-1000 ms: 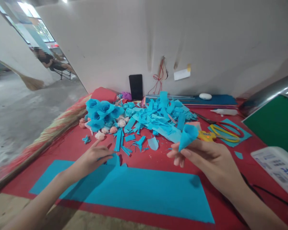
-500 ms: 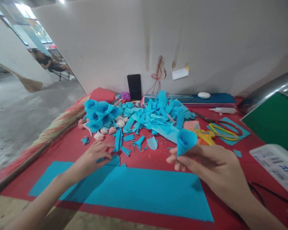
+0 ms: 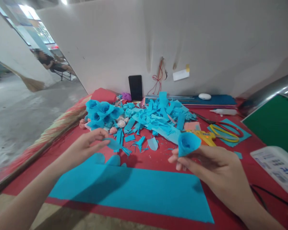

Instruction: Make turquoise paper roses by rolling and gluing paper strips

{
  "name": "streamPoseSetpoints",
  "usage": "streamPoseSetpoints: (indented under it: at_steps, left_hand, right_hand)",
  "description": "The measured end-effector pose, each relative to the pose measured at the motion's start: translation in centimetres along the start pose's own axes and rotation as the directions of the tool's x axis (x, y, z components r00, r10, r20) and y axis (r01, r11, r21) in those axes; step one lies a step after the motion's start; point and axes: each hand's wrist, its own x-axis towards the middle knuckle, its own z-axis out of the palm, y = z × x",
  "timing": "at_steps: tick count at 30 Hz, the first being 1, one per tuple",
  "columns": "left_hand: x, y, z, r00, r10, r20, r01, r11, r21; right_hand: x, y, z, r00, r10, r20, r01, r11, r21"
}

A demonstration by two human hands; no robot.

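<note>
Between the thumb and fingers of my right hand [image 3: 216,169] is a blue paper flower [image 3: 189,144], cone-shaped with a rolled centre facing up. My left hand [image 3: 92,142] pinches a rounded blue paper petal [image 3: 112,144] above the table. Below it, more cut petals [image 3: 99,157] lie along the back edge of a long blue paper sheet [image 3: 139,191]. A single loose petal [image 3: 153,143] rests on the red tabletop between the hands. Behind my right hand, a yellow glue gun [image 3: 205,137] is partly hidden by the flower and fingers.
Finished blue flowers [image 3: 102,111] cluster at back left beside a heap of blue paper scraps [image 3: 156,115]. Scissors [image 3: 227,132] lie at right, near a white box [image 3: 276,167] and a green board [image 3: 273,124]. A phone [image 3: 135,87] leans on the wall. One person [image 3: 50,62] sits far left.
My left hand has lifted a petal off the table and moved slightly left with it. My right hand keeps the flower, now tilted a little and slightly farther right.
</note>
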Motion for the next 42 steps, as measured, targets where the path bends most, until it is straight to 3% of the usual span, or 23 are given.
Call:
streamPoseSetpoints:
  at_steps: [6, 10, 13, 16, 18, 19, 21, 24, 28, 33, 38, 42]
  left_hand:
    - [3.0, 7.2, 0.4, 0.99, -0.003, -0.138, -0.015, 0.992, -0.128]
    - [4.4, 10.5, 1.6, 0.995, 0.072, -0.066, -0.091, 0.925, -0.37]
    - [5.1, 11.6, 2.2, 0.991, 0.13, -0.038, -0.134, 0.907, -0.399]
    - [6.0, 11.5, 2.5, 0.982, 0.182, -0.058, -0.191, 0.909, -0.37]
    - [7.1, 10.9, 2.6, 0.97, 0.216, -0.114, -0.242, 0.911, -0.334]
    - [7.8, 10.3, 2.8, 0.957, 0.244, -0.159, -0.28, 0.92, -0.276]
    - [9.3, 8.9, 3.2, 0.937, 0.291, -0.193, -0.283, 0.957, 0.07]
    - [11.1, 7.0, 4.3, 0.924, 0.321, -0.209, -0.274, 0.935, 0.225]
    - [11.6, 6.3, 5.3, 0.883, 0.455, -0.116, -0.402, 0.86, 0.316]
    - [10.6, 7.1, 5.2, 0.782, 0.623, 0.022, -0.563, 0.69, 0.454]
    - [10.0, 8.0, 5.2, 0.728, 0.662, 0.182, -0.662, 0.607, 0.441]
    - [9.7, 8.3, 6.0, 0.689, 0.683, 0.242, -0.712, 0.574, 0.405]
  right_hand:
    - [0.0, -0.2, 0.3, 0.998, -0.065, -0.016, 0.064, 0.996, -0.062]
    - [0.1, -0.2, 0.2, 0.99, -0.128, 0.064, 0.134, 0.985, -0.106]
    - [0.3, -0.2, 0.1, 0.996, -0.042, 0.079, 0.05, 0.993, -0.105]
    - [0.5, -0.2, -0.1, 0.996, 0.055, 0.069, -0.048, 0.994, -0.101]
    - [0.6, -0.1, -0.2, 0.999, 0.05, 0.01, -0.048, 0.993, -0.11]
    - [0.6, -0.1, -0.3, 0.999, 0.039, -0.021, -0.041, 0.993, -0.114]
    - [0.7, -0.1, -0.4, 0.997, 0.026, -0.068, -0.034, 0.992, -0.118]
    - [1.1, 0.0, -0.5, 0.994, 0.019, -0.111, -0.031, 0.994, -0.107]
    - [1.5, 0.0, -0.9, 0.984, 0.024, -0.178, -0.036, 0.997, -0.068]
    - [1.8, 0.1, -1.0, 0.962, 0.111, -0.248, -0.12, 0.993, -0.02]
    - [1.9, 0.3, -1.1, 0.943, 0.18, -0.278, -0.173, 0.984, 0.052]
    - [2.0, 0.6, -1.4, 0.944, 0.214, -0.251, -0.182, 0.973, 0.143]
